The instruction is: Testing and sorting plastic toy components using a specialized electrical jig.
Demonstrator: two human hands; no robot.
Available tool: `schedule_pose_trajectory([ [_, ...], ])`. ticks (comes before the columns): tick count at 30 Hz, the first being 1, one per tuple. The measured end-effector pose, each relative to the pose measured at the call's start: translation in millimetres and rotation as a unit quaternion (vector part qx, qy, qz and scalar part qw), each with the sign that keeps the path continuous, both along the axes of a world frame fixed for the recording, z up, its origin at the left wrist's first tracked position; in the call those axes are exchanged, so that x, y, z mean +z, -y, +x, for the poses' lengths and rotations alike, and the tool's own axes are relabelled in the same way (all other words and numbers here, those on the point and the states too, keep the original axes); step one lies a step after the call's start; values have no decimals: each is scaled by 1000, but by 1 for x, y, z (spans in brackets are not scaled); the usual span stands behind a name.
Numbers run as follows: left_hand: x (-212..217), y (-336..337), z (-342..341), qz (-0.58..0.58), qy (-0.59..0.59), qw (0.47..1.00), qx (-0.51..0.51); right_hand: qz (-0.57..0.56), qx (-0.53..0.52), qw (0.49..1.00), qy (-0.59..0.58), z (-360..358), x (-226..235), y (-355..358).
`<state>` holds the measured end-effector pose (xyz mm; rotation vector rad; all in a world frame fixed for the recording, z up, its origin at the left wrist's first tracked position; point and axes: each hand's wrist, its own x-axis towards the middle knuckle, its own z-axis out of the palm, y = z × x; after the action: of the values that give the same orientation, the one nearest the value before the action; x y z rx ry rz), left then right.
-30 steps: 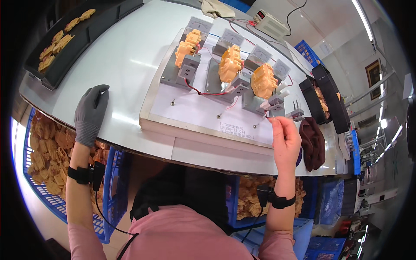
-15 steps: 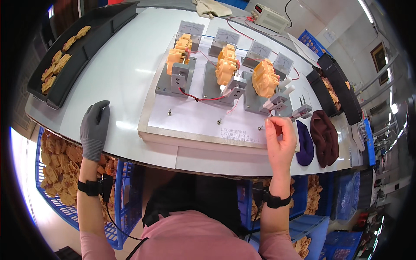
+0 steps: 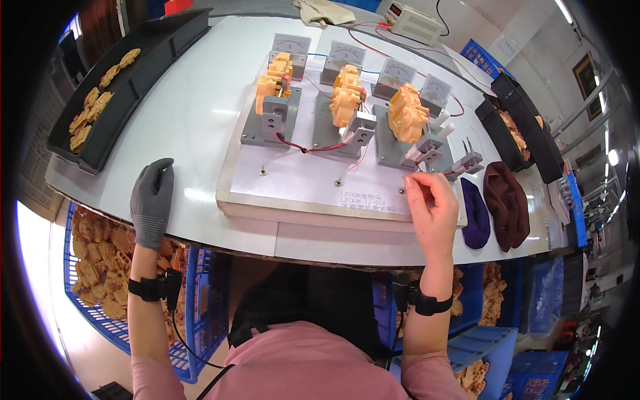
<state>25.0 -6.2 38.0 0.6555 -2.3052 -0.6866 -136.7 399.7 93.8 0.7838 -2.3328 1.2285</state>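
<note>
My left hand (image 3: 153, 200), in a grey knit glove, rests on the white tabletop left of a raised test board (image 3: 293, 190). Its fingers are loosely bent and apart from the thumb, with nothing in them. My bare right hand (image 3: 432, 208) is over the board's front right corner, thumb and fingertips drawn together beside a small metal post (image 3: 402, 191). Anything between those fingertips is too small or hidden. Three yellow plastic gear housings sit in grey fixtures on the board: a left one (image 3: 274, 83), a middle one (image 3: 347, 97) and a right one (image 3: 408, 115).
Several panel meters (image 3: 343, 61) line the board's back, wired to a power supply (image 3: 412, 25). Black trays with yellow parts stand at the left (image 3: 137, 87) and right (image 3: 503, 130). Purple (image 3: 475, 213) and brown cloths (image 3: 505, 207) lie at right. A blue crate (image 3: 193, 300) is below.
The view has shifted slightly. My right hand's thumb and fingertips have moved a little left and closer to the small post. My left hand stays resting on the tabletop.
</note>
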Motion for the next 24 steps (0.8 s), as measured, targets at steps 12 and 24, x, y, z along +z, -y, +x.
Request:
schedule_pose_trajectory([
  [12,6,-4,2,27,31,999,8,14,-3,1000,-7,-1,0,1],
  [24,5,-3,1,16,39,999,17,9,4,1000,-17,-3,-2,1],
])
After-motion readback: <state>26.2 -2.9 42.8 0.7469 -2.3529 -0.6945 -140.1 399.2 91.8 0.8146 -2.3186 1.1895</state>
